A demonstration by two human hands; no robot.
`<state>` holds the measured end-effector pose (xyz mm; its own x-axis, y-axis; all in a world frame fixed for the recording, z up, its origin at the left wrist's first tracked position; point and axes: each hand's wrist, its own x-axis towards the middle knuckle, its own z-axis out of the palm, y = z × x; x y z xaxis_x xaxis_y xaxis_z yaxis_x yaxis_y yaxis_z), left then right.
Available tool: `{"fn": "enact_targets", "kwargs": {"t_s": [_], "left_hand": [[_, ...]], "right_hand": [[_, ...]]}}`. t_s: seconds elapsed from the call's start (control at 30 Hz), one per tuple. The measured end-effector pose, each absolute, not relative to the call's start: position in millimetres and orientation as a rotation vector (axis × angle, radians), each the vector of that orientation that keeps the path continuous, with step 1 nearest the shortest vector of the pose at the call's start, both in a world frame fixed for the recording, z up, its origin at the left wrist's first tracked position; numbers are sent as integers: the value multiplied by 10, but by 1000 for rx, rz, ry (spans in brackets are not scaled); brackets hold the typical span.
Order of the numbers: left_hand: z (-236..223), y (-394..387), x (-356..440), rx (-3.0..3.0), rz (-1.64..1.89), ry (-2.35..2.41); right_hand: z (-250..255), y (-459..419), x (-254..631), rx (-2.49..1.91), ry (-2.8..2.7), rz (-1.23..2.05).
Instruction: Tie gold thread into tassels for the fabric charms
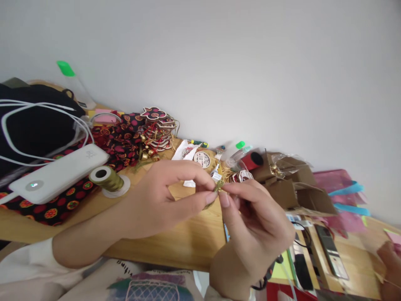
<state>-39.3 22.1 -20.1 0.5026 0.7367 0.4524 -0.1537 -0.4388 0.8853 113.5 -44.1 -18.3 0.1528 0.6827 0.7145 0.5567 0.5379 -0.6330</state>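
Thumb and forefinger of my left hand (163, 196) pinch a small bunch of olive-green cord (220, 184) above the table. My right hand (260, 213) meets it from the other side, its thumb and forefinger closed on the same cord. Fingers partly cover the cord, so its exact form is hard to make out. To the left of my left hand stands a spool of olive thread (109, 180). Behind my hands lie a round printed tag (201, 159) and several dark red and white ornaments (242, 176).
A white power bank (59, 173) with cables rests on patterned cloth (52, 211) at left. Stacked ornaments with gold bells (158, 133) stand near the wall. Brown cardboard boxes (282, 188), a pink bag (336, 184) and a phone (330, 251) are at right, beside another person's hand (390, 259).
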Motion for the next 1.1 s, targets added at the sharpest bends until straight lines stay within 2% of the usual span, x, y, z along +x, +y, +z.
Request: {"fn": "enact_targets", "kwargs": {"t_s": [1.1], "left_hand": [[-254,189,-376,1788,1161,560]], "right_hand": [[-190,-444,1162,-1171,-1571,70]]}}
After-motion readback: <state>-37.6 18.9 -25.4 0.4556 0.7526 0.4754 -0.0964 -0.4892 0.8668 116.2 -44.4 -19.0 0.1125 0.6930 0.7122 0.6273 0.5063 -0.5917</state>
